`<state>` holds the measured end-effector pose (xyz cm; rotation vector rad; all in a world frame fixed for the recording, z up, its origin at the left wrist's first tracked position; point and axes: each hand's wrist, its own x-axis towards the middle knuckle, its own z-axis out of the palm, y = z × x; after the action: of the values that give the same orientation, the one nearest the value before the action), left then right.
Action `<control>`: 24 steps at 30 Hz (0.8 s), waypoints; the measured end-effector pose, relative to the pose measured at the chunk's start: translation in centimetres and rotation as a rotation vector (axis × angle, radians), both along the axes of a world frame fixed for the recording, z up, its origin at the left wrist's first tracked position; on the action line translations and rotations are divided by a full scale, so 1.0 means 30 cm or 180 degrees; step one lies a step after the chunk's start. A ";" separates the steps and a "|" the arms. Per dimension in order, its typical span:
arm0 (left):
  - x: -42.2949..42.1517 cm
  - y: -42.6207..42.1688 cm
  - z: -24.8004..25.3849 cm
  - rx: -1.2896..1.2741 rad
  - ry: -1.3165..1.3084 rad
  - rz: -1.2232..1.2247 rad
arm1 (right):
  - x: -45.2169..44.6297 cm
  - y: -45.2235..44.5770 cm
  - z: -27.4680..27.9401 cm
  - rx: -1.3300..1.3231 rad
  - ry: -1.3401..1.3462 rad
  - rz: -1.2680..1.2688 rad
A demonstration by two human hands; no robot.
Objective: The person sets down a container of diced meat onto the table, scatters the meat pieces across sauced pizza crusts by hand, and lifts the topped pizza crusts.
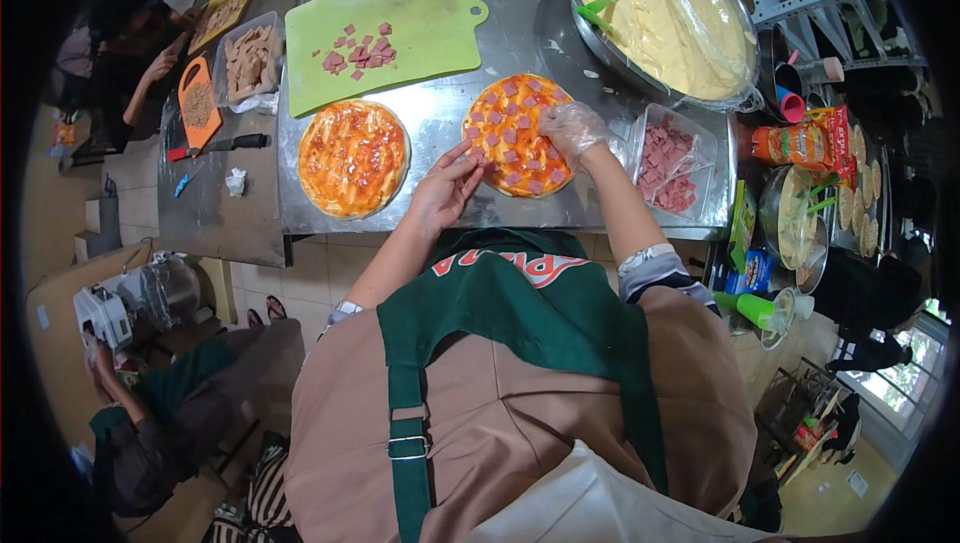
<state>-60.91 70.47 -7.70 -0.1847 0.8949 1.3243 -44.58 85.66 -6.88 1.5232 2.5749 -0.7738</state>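
Note:
A round pizza base (515, 168) with orange-red sauce and pink meat squares lies in front of me. My left hand (450, 184), bare, is at its left edge, thumb and fingertips brought together by a meat piece. On the right edge rests my right hand (573, 133) in a clear plastic glove, fingers bent down; what they hold, if anything, is hidden. A second base (352, 158) with sauce only lies to the left. Diced meat (368, 52) sits on a green cutting board (430, 18). More pink meat fills a clear container (668, 165) at the right.
A large bowl (665, 23) of pale yellow mixture stands at the back right. At the left are a tub of brownish strips (252, 61), an orange board (198, 103) and a knife (235, 143). One person works at the far left, another at the lower left.

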 end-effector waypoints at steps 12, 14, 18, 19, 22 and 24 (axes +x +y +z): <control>0.043 0.023 -0.007 -0.0238 0.0225 -0.0139 | 0.001 -0.034 0.080 0.0452 0.0406 -0.0179; 0.049 0.036 0.012 0.0107 -0.0028 -0.0390 | -0.002 -0.082 0.121 -0.0474 0.0920 -0.0296; 0.091 0.044 0.028 0.0058 0.0154 -0.0666 | 0.018 -0.211 0.070 -0.0585 0.0928 0.0261; 0.097 0.041 0.031 0.0098 0.0136 -0.0812 | 0.026 -0.245 0.056 -0.0183 0.1119 0.0270; 0.112 0.031 0.039 0.0080 0.0128 -0.1059 | 0.046 -0.303 0.052 0.0015 0.1438 0.0074; 0.108 0.028 0.038 0.0017 0.0144 -0.1144 | 0.066 -0.316 0.029 0.0151 0.1771 0.0046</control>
<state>-57.66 71.32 -6.55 0.0118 0.9145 0.9993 -42.61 76.17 -6.01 1.4612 2.9883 -1.3027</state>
